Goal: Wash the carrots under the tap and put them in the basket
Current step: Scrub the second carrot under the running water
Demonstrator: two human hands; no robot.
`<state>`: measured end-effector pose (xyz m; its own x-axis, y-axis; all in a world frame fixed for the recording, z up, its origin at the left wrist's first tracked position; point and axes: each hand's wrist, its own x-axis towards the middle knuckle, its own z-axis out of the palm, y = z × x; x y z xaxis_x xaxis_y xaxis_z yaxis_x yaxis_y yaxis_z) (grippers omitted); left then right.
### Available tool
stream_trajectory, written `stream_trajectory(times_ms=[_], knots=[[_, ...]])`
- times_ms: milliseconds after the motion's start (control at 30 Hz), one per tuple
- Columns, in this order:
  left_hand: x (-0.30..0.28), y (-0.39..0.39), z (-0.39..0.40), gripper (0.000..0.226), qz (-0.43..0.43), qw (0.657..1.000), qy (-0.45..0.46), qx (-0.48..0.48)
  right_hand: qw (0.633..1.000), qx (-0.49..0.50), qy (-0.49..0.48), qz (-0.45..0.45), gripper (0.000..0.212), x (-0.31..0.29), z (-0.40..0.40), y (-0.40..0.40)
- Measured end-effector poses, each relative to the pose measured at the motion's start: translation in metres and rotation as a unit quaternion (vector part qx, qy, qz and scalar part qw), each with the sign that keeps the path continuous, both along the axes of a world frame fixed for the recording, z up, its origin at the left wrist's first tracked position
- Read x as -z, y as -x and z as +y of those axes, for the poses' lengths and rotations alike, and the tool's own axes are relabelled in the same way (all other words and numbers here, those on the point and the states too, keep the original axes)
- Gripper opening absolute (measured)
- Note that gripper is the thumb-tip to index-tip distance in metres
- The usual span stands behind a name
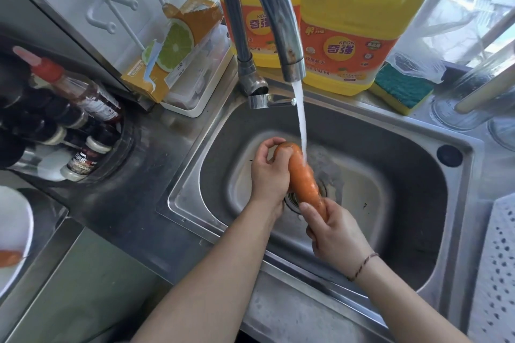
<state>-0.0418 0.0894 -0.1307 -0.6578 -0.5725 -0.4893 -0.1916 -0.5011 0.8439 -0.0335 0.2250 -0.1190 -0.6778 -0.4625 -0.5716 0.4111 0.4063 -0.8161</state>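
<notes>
Carrot [302,175] gripped by both hands under tap [267,8], KEON detergent jugs [351,36] behind

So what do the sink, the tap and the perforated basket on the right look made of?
Grey sink basin: brushed stainless steel, dull sheen with water marks. Curved tap: polished chromed metal, mirror-like reflections. White perforated basket: probably moulded plastic, matte.

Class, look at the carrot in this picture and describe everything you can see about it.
The carrot is orange, thick and wet, held slanting over the sink drain. Tap water strikes its upper part. The left hand grips its blunt top end; the right hand holds its lower end, hiding the tip.
</notes>
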Motion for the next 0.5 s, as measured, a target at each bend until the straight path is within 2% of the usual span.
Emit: stream_trajectory(times_ms=[67,133,200,267,333,400,500], knots=[[0.001,-0.004,0.002,0.018,0.014,0.999,0.027,0.016,0.998,0.029,0.024,-0.047,0.029,-0.002,0.001,0.0],[0.004,-0.01,-0.001,0.033,0.056,0.995,0.037,0.073,0.991,0.055,0.064,-0.104,0.026,-0.005,0.002,0.002],[0.006,-0.014,-0.003,0.049,0.084,0.988,0.035,0.122,0.988,0.063,0.075,-0.117,0.026,-0.007,0.004,0.004],[0.006,-0.013,-0.001,0.05,0.084,0.989,0.056,0.106,0.995,0.055,0.044,-0.065,0.029,-0.002,0.005,0.001],[0.006,-0.009,0.003,0.042,0.074,0.994,0.073,0.047,0.999,0.02,-0.016,0.036,0.036,0.002,0.006,-0.002],[0.006,-0.007,0.008,0.032,0.062,0.995,0.077,-0.005,0.985,-0.029,-0.09,0.145,0.034,0.005,0.01,-0.004],[0.007,-0.005,0.013,0.02,0.042,0.996,0.04,-0.064,0.964,-0.052,-0.145,0.217,0.028,0.007,0.014,-0.007]])
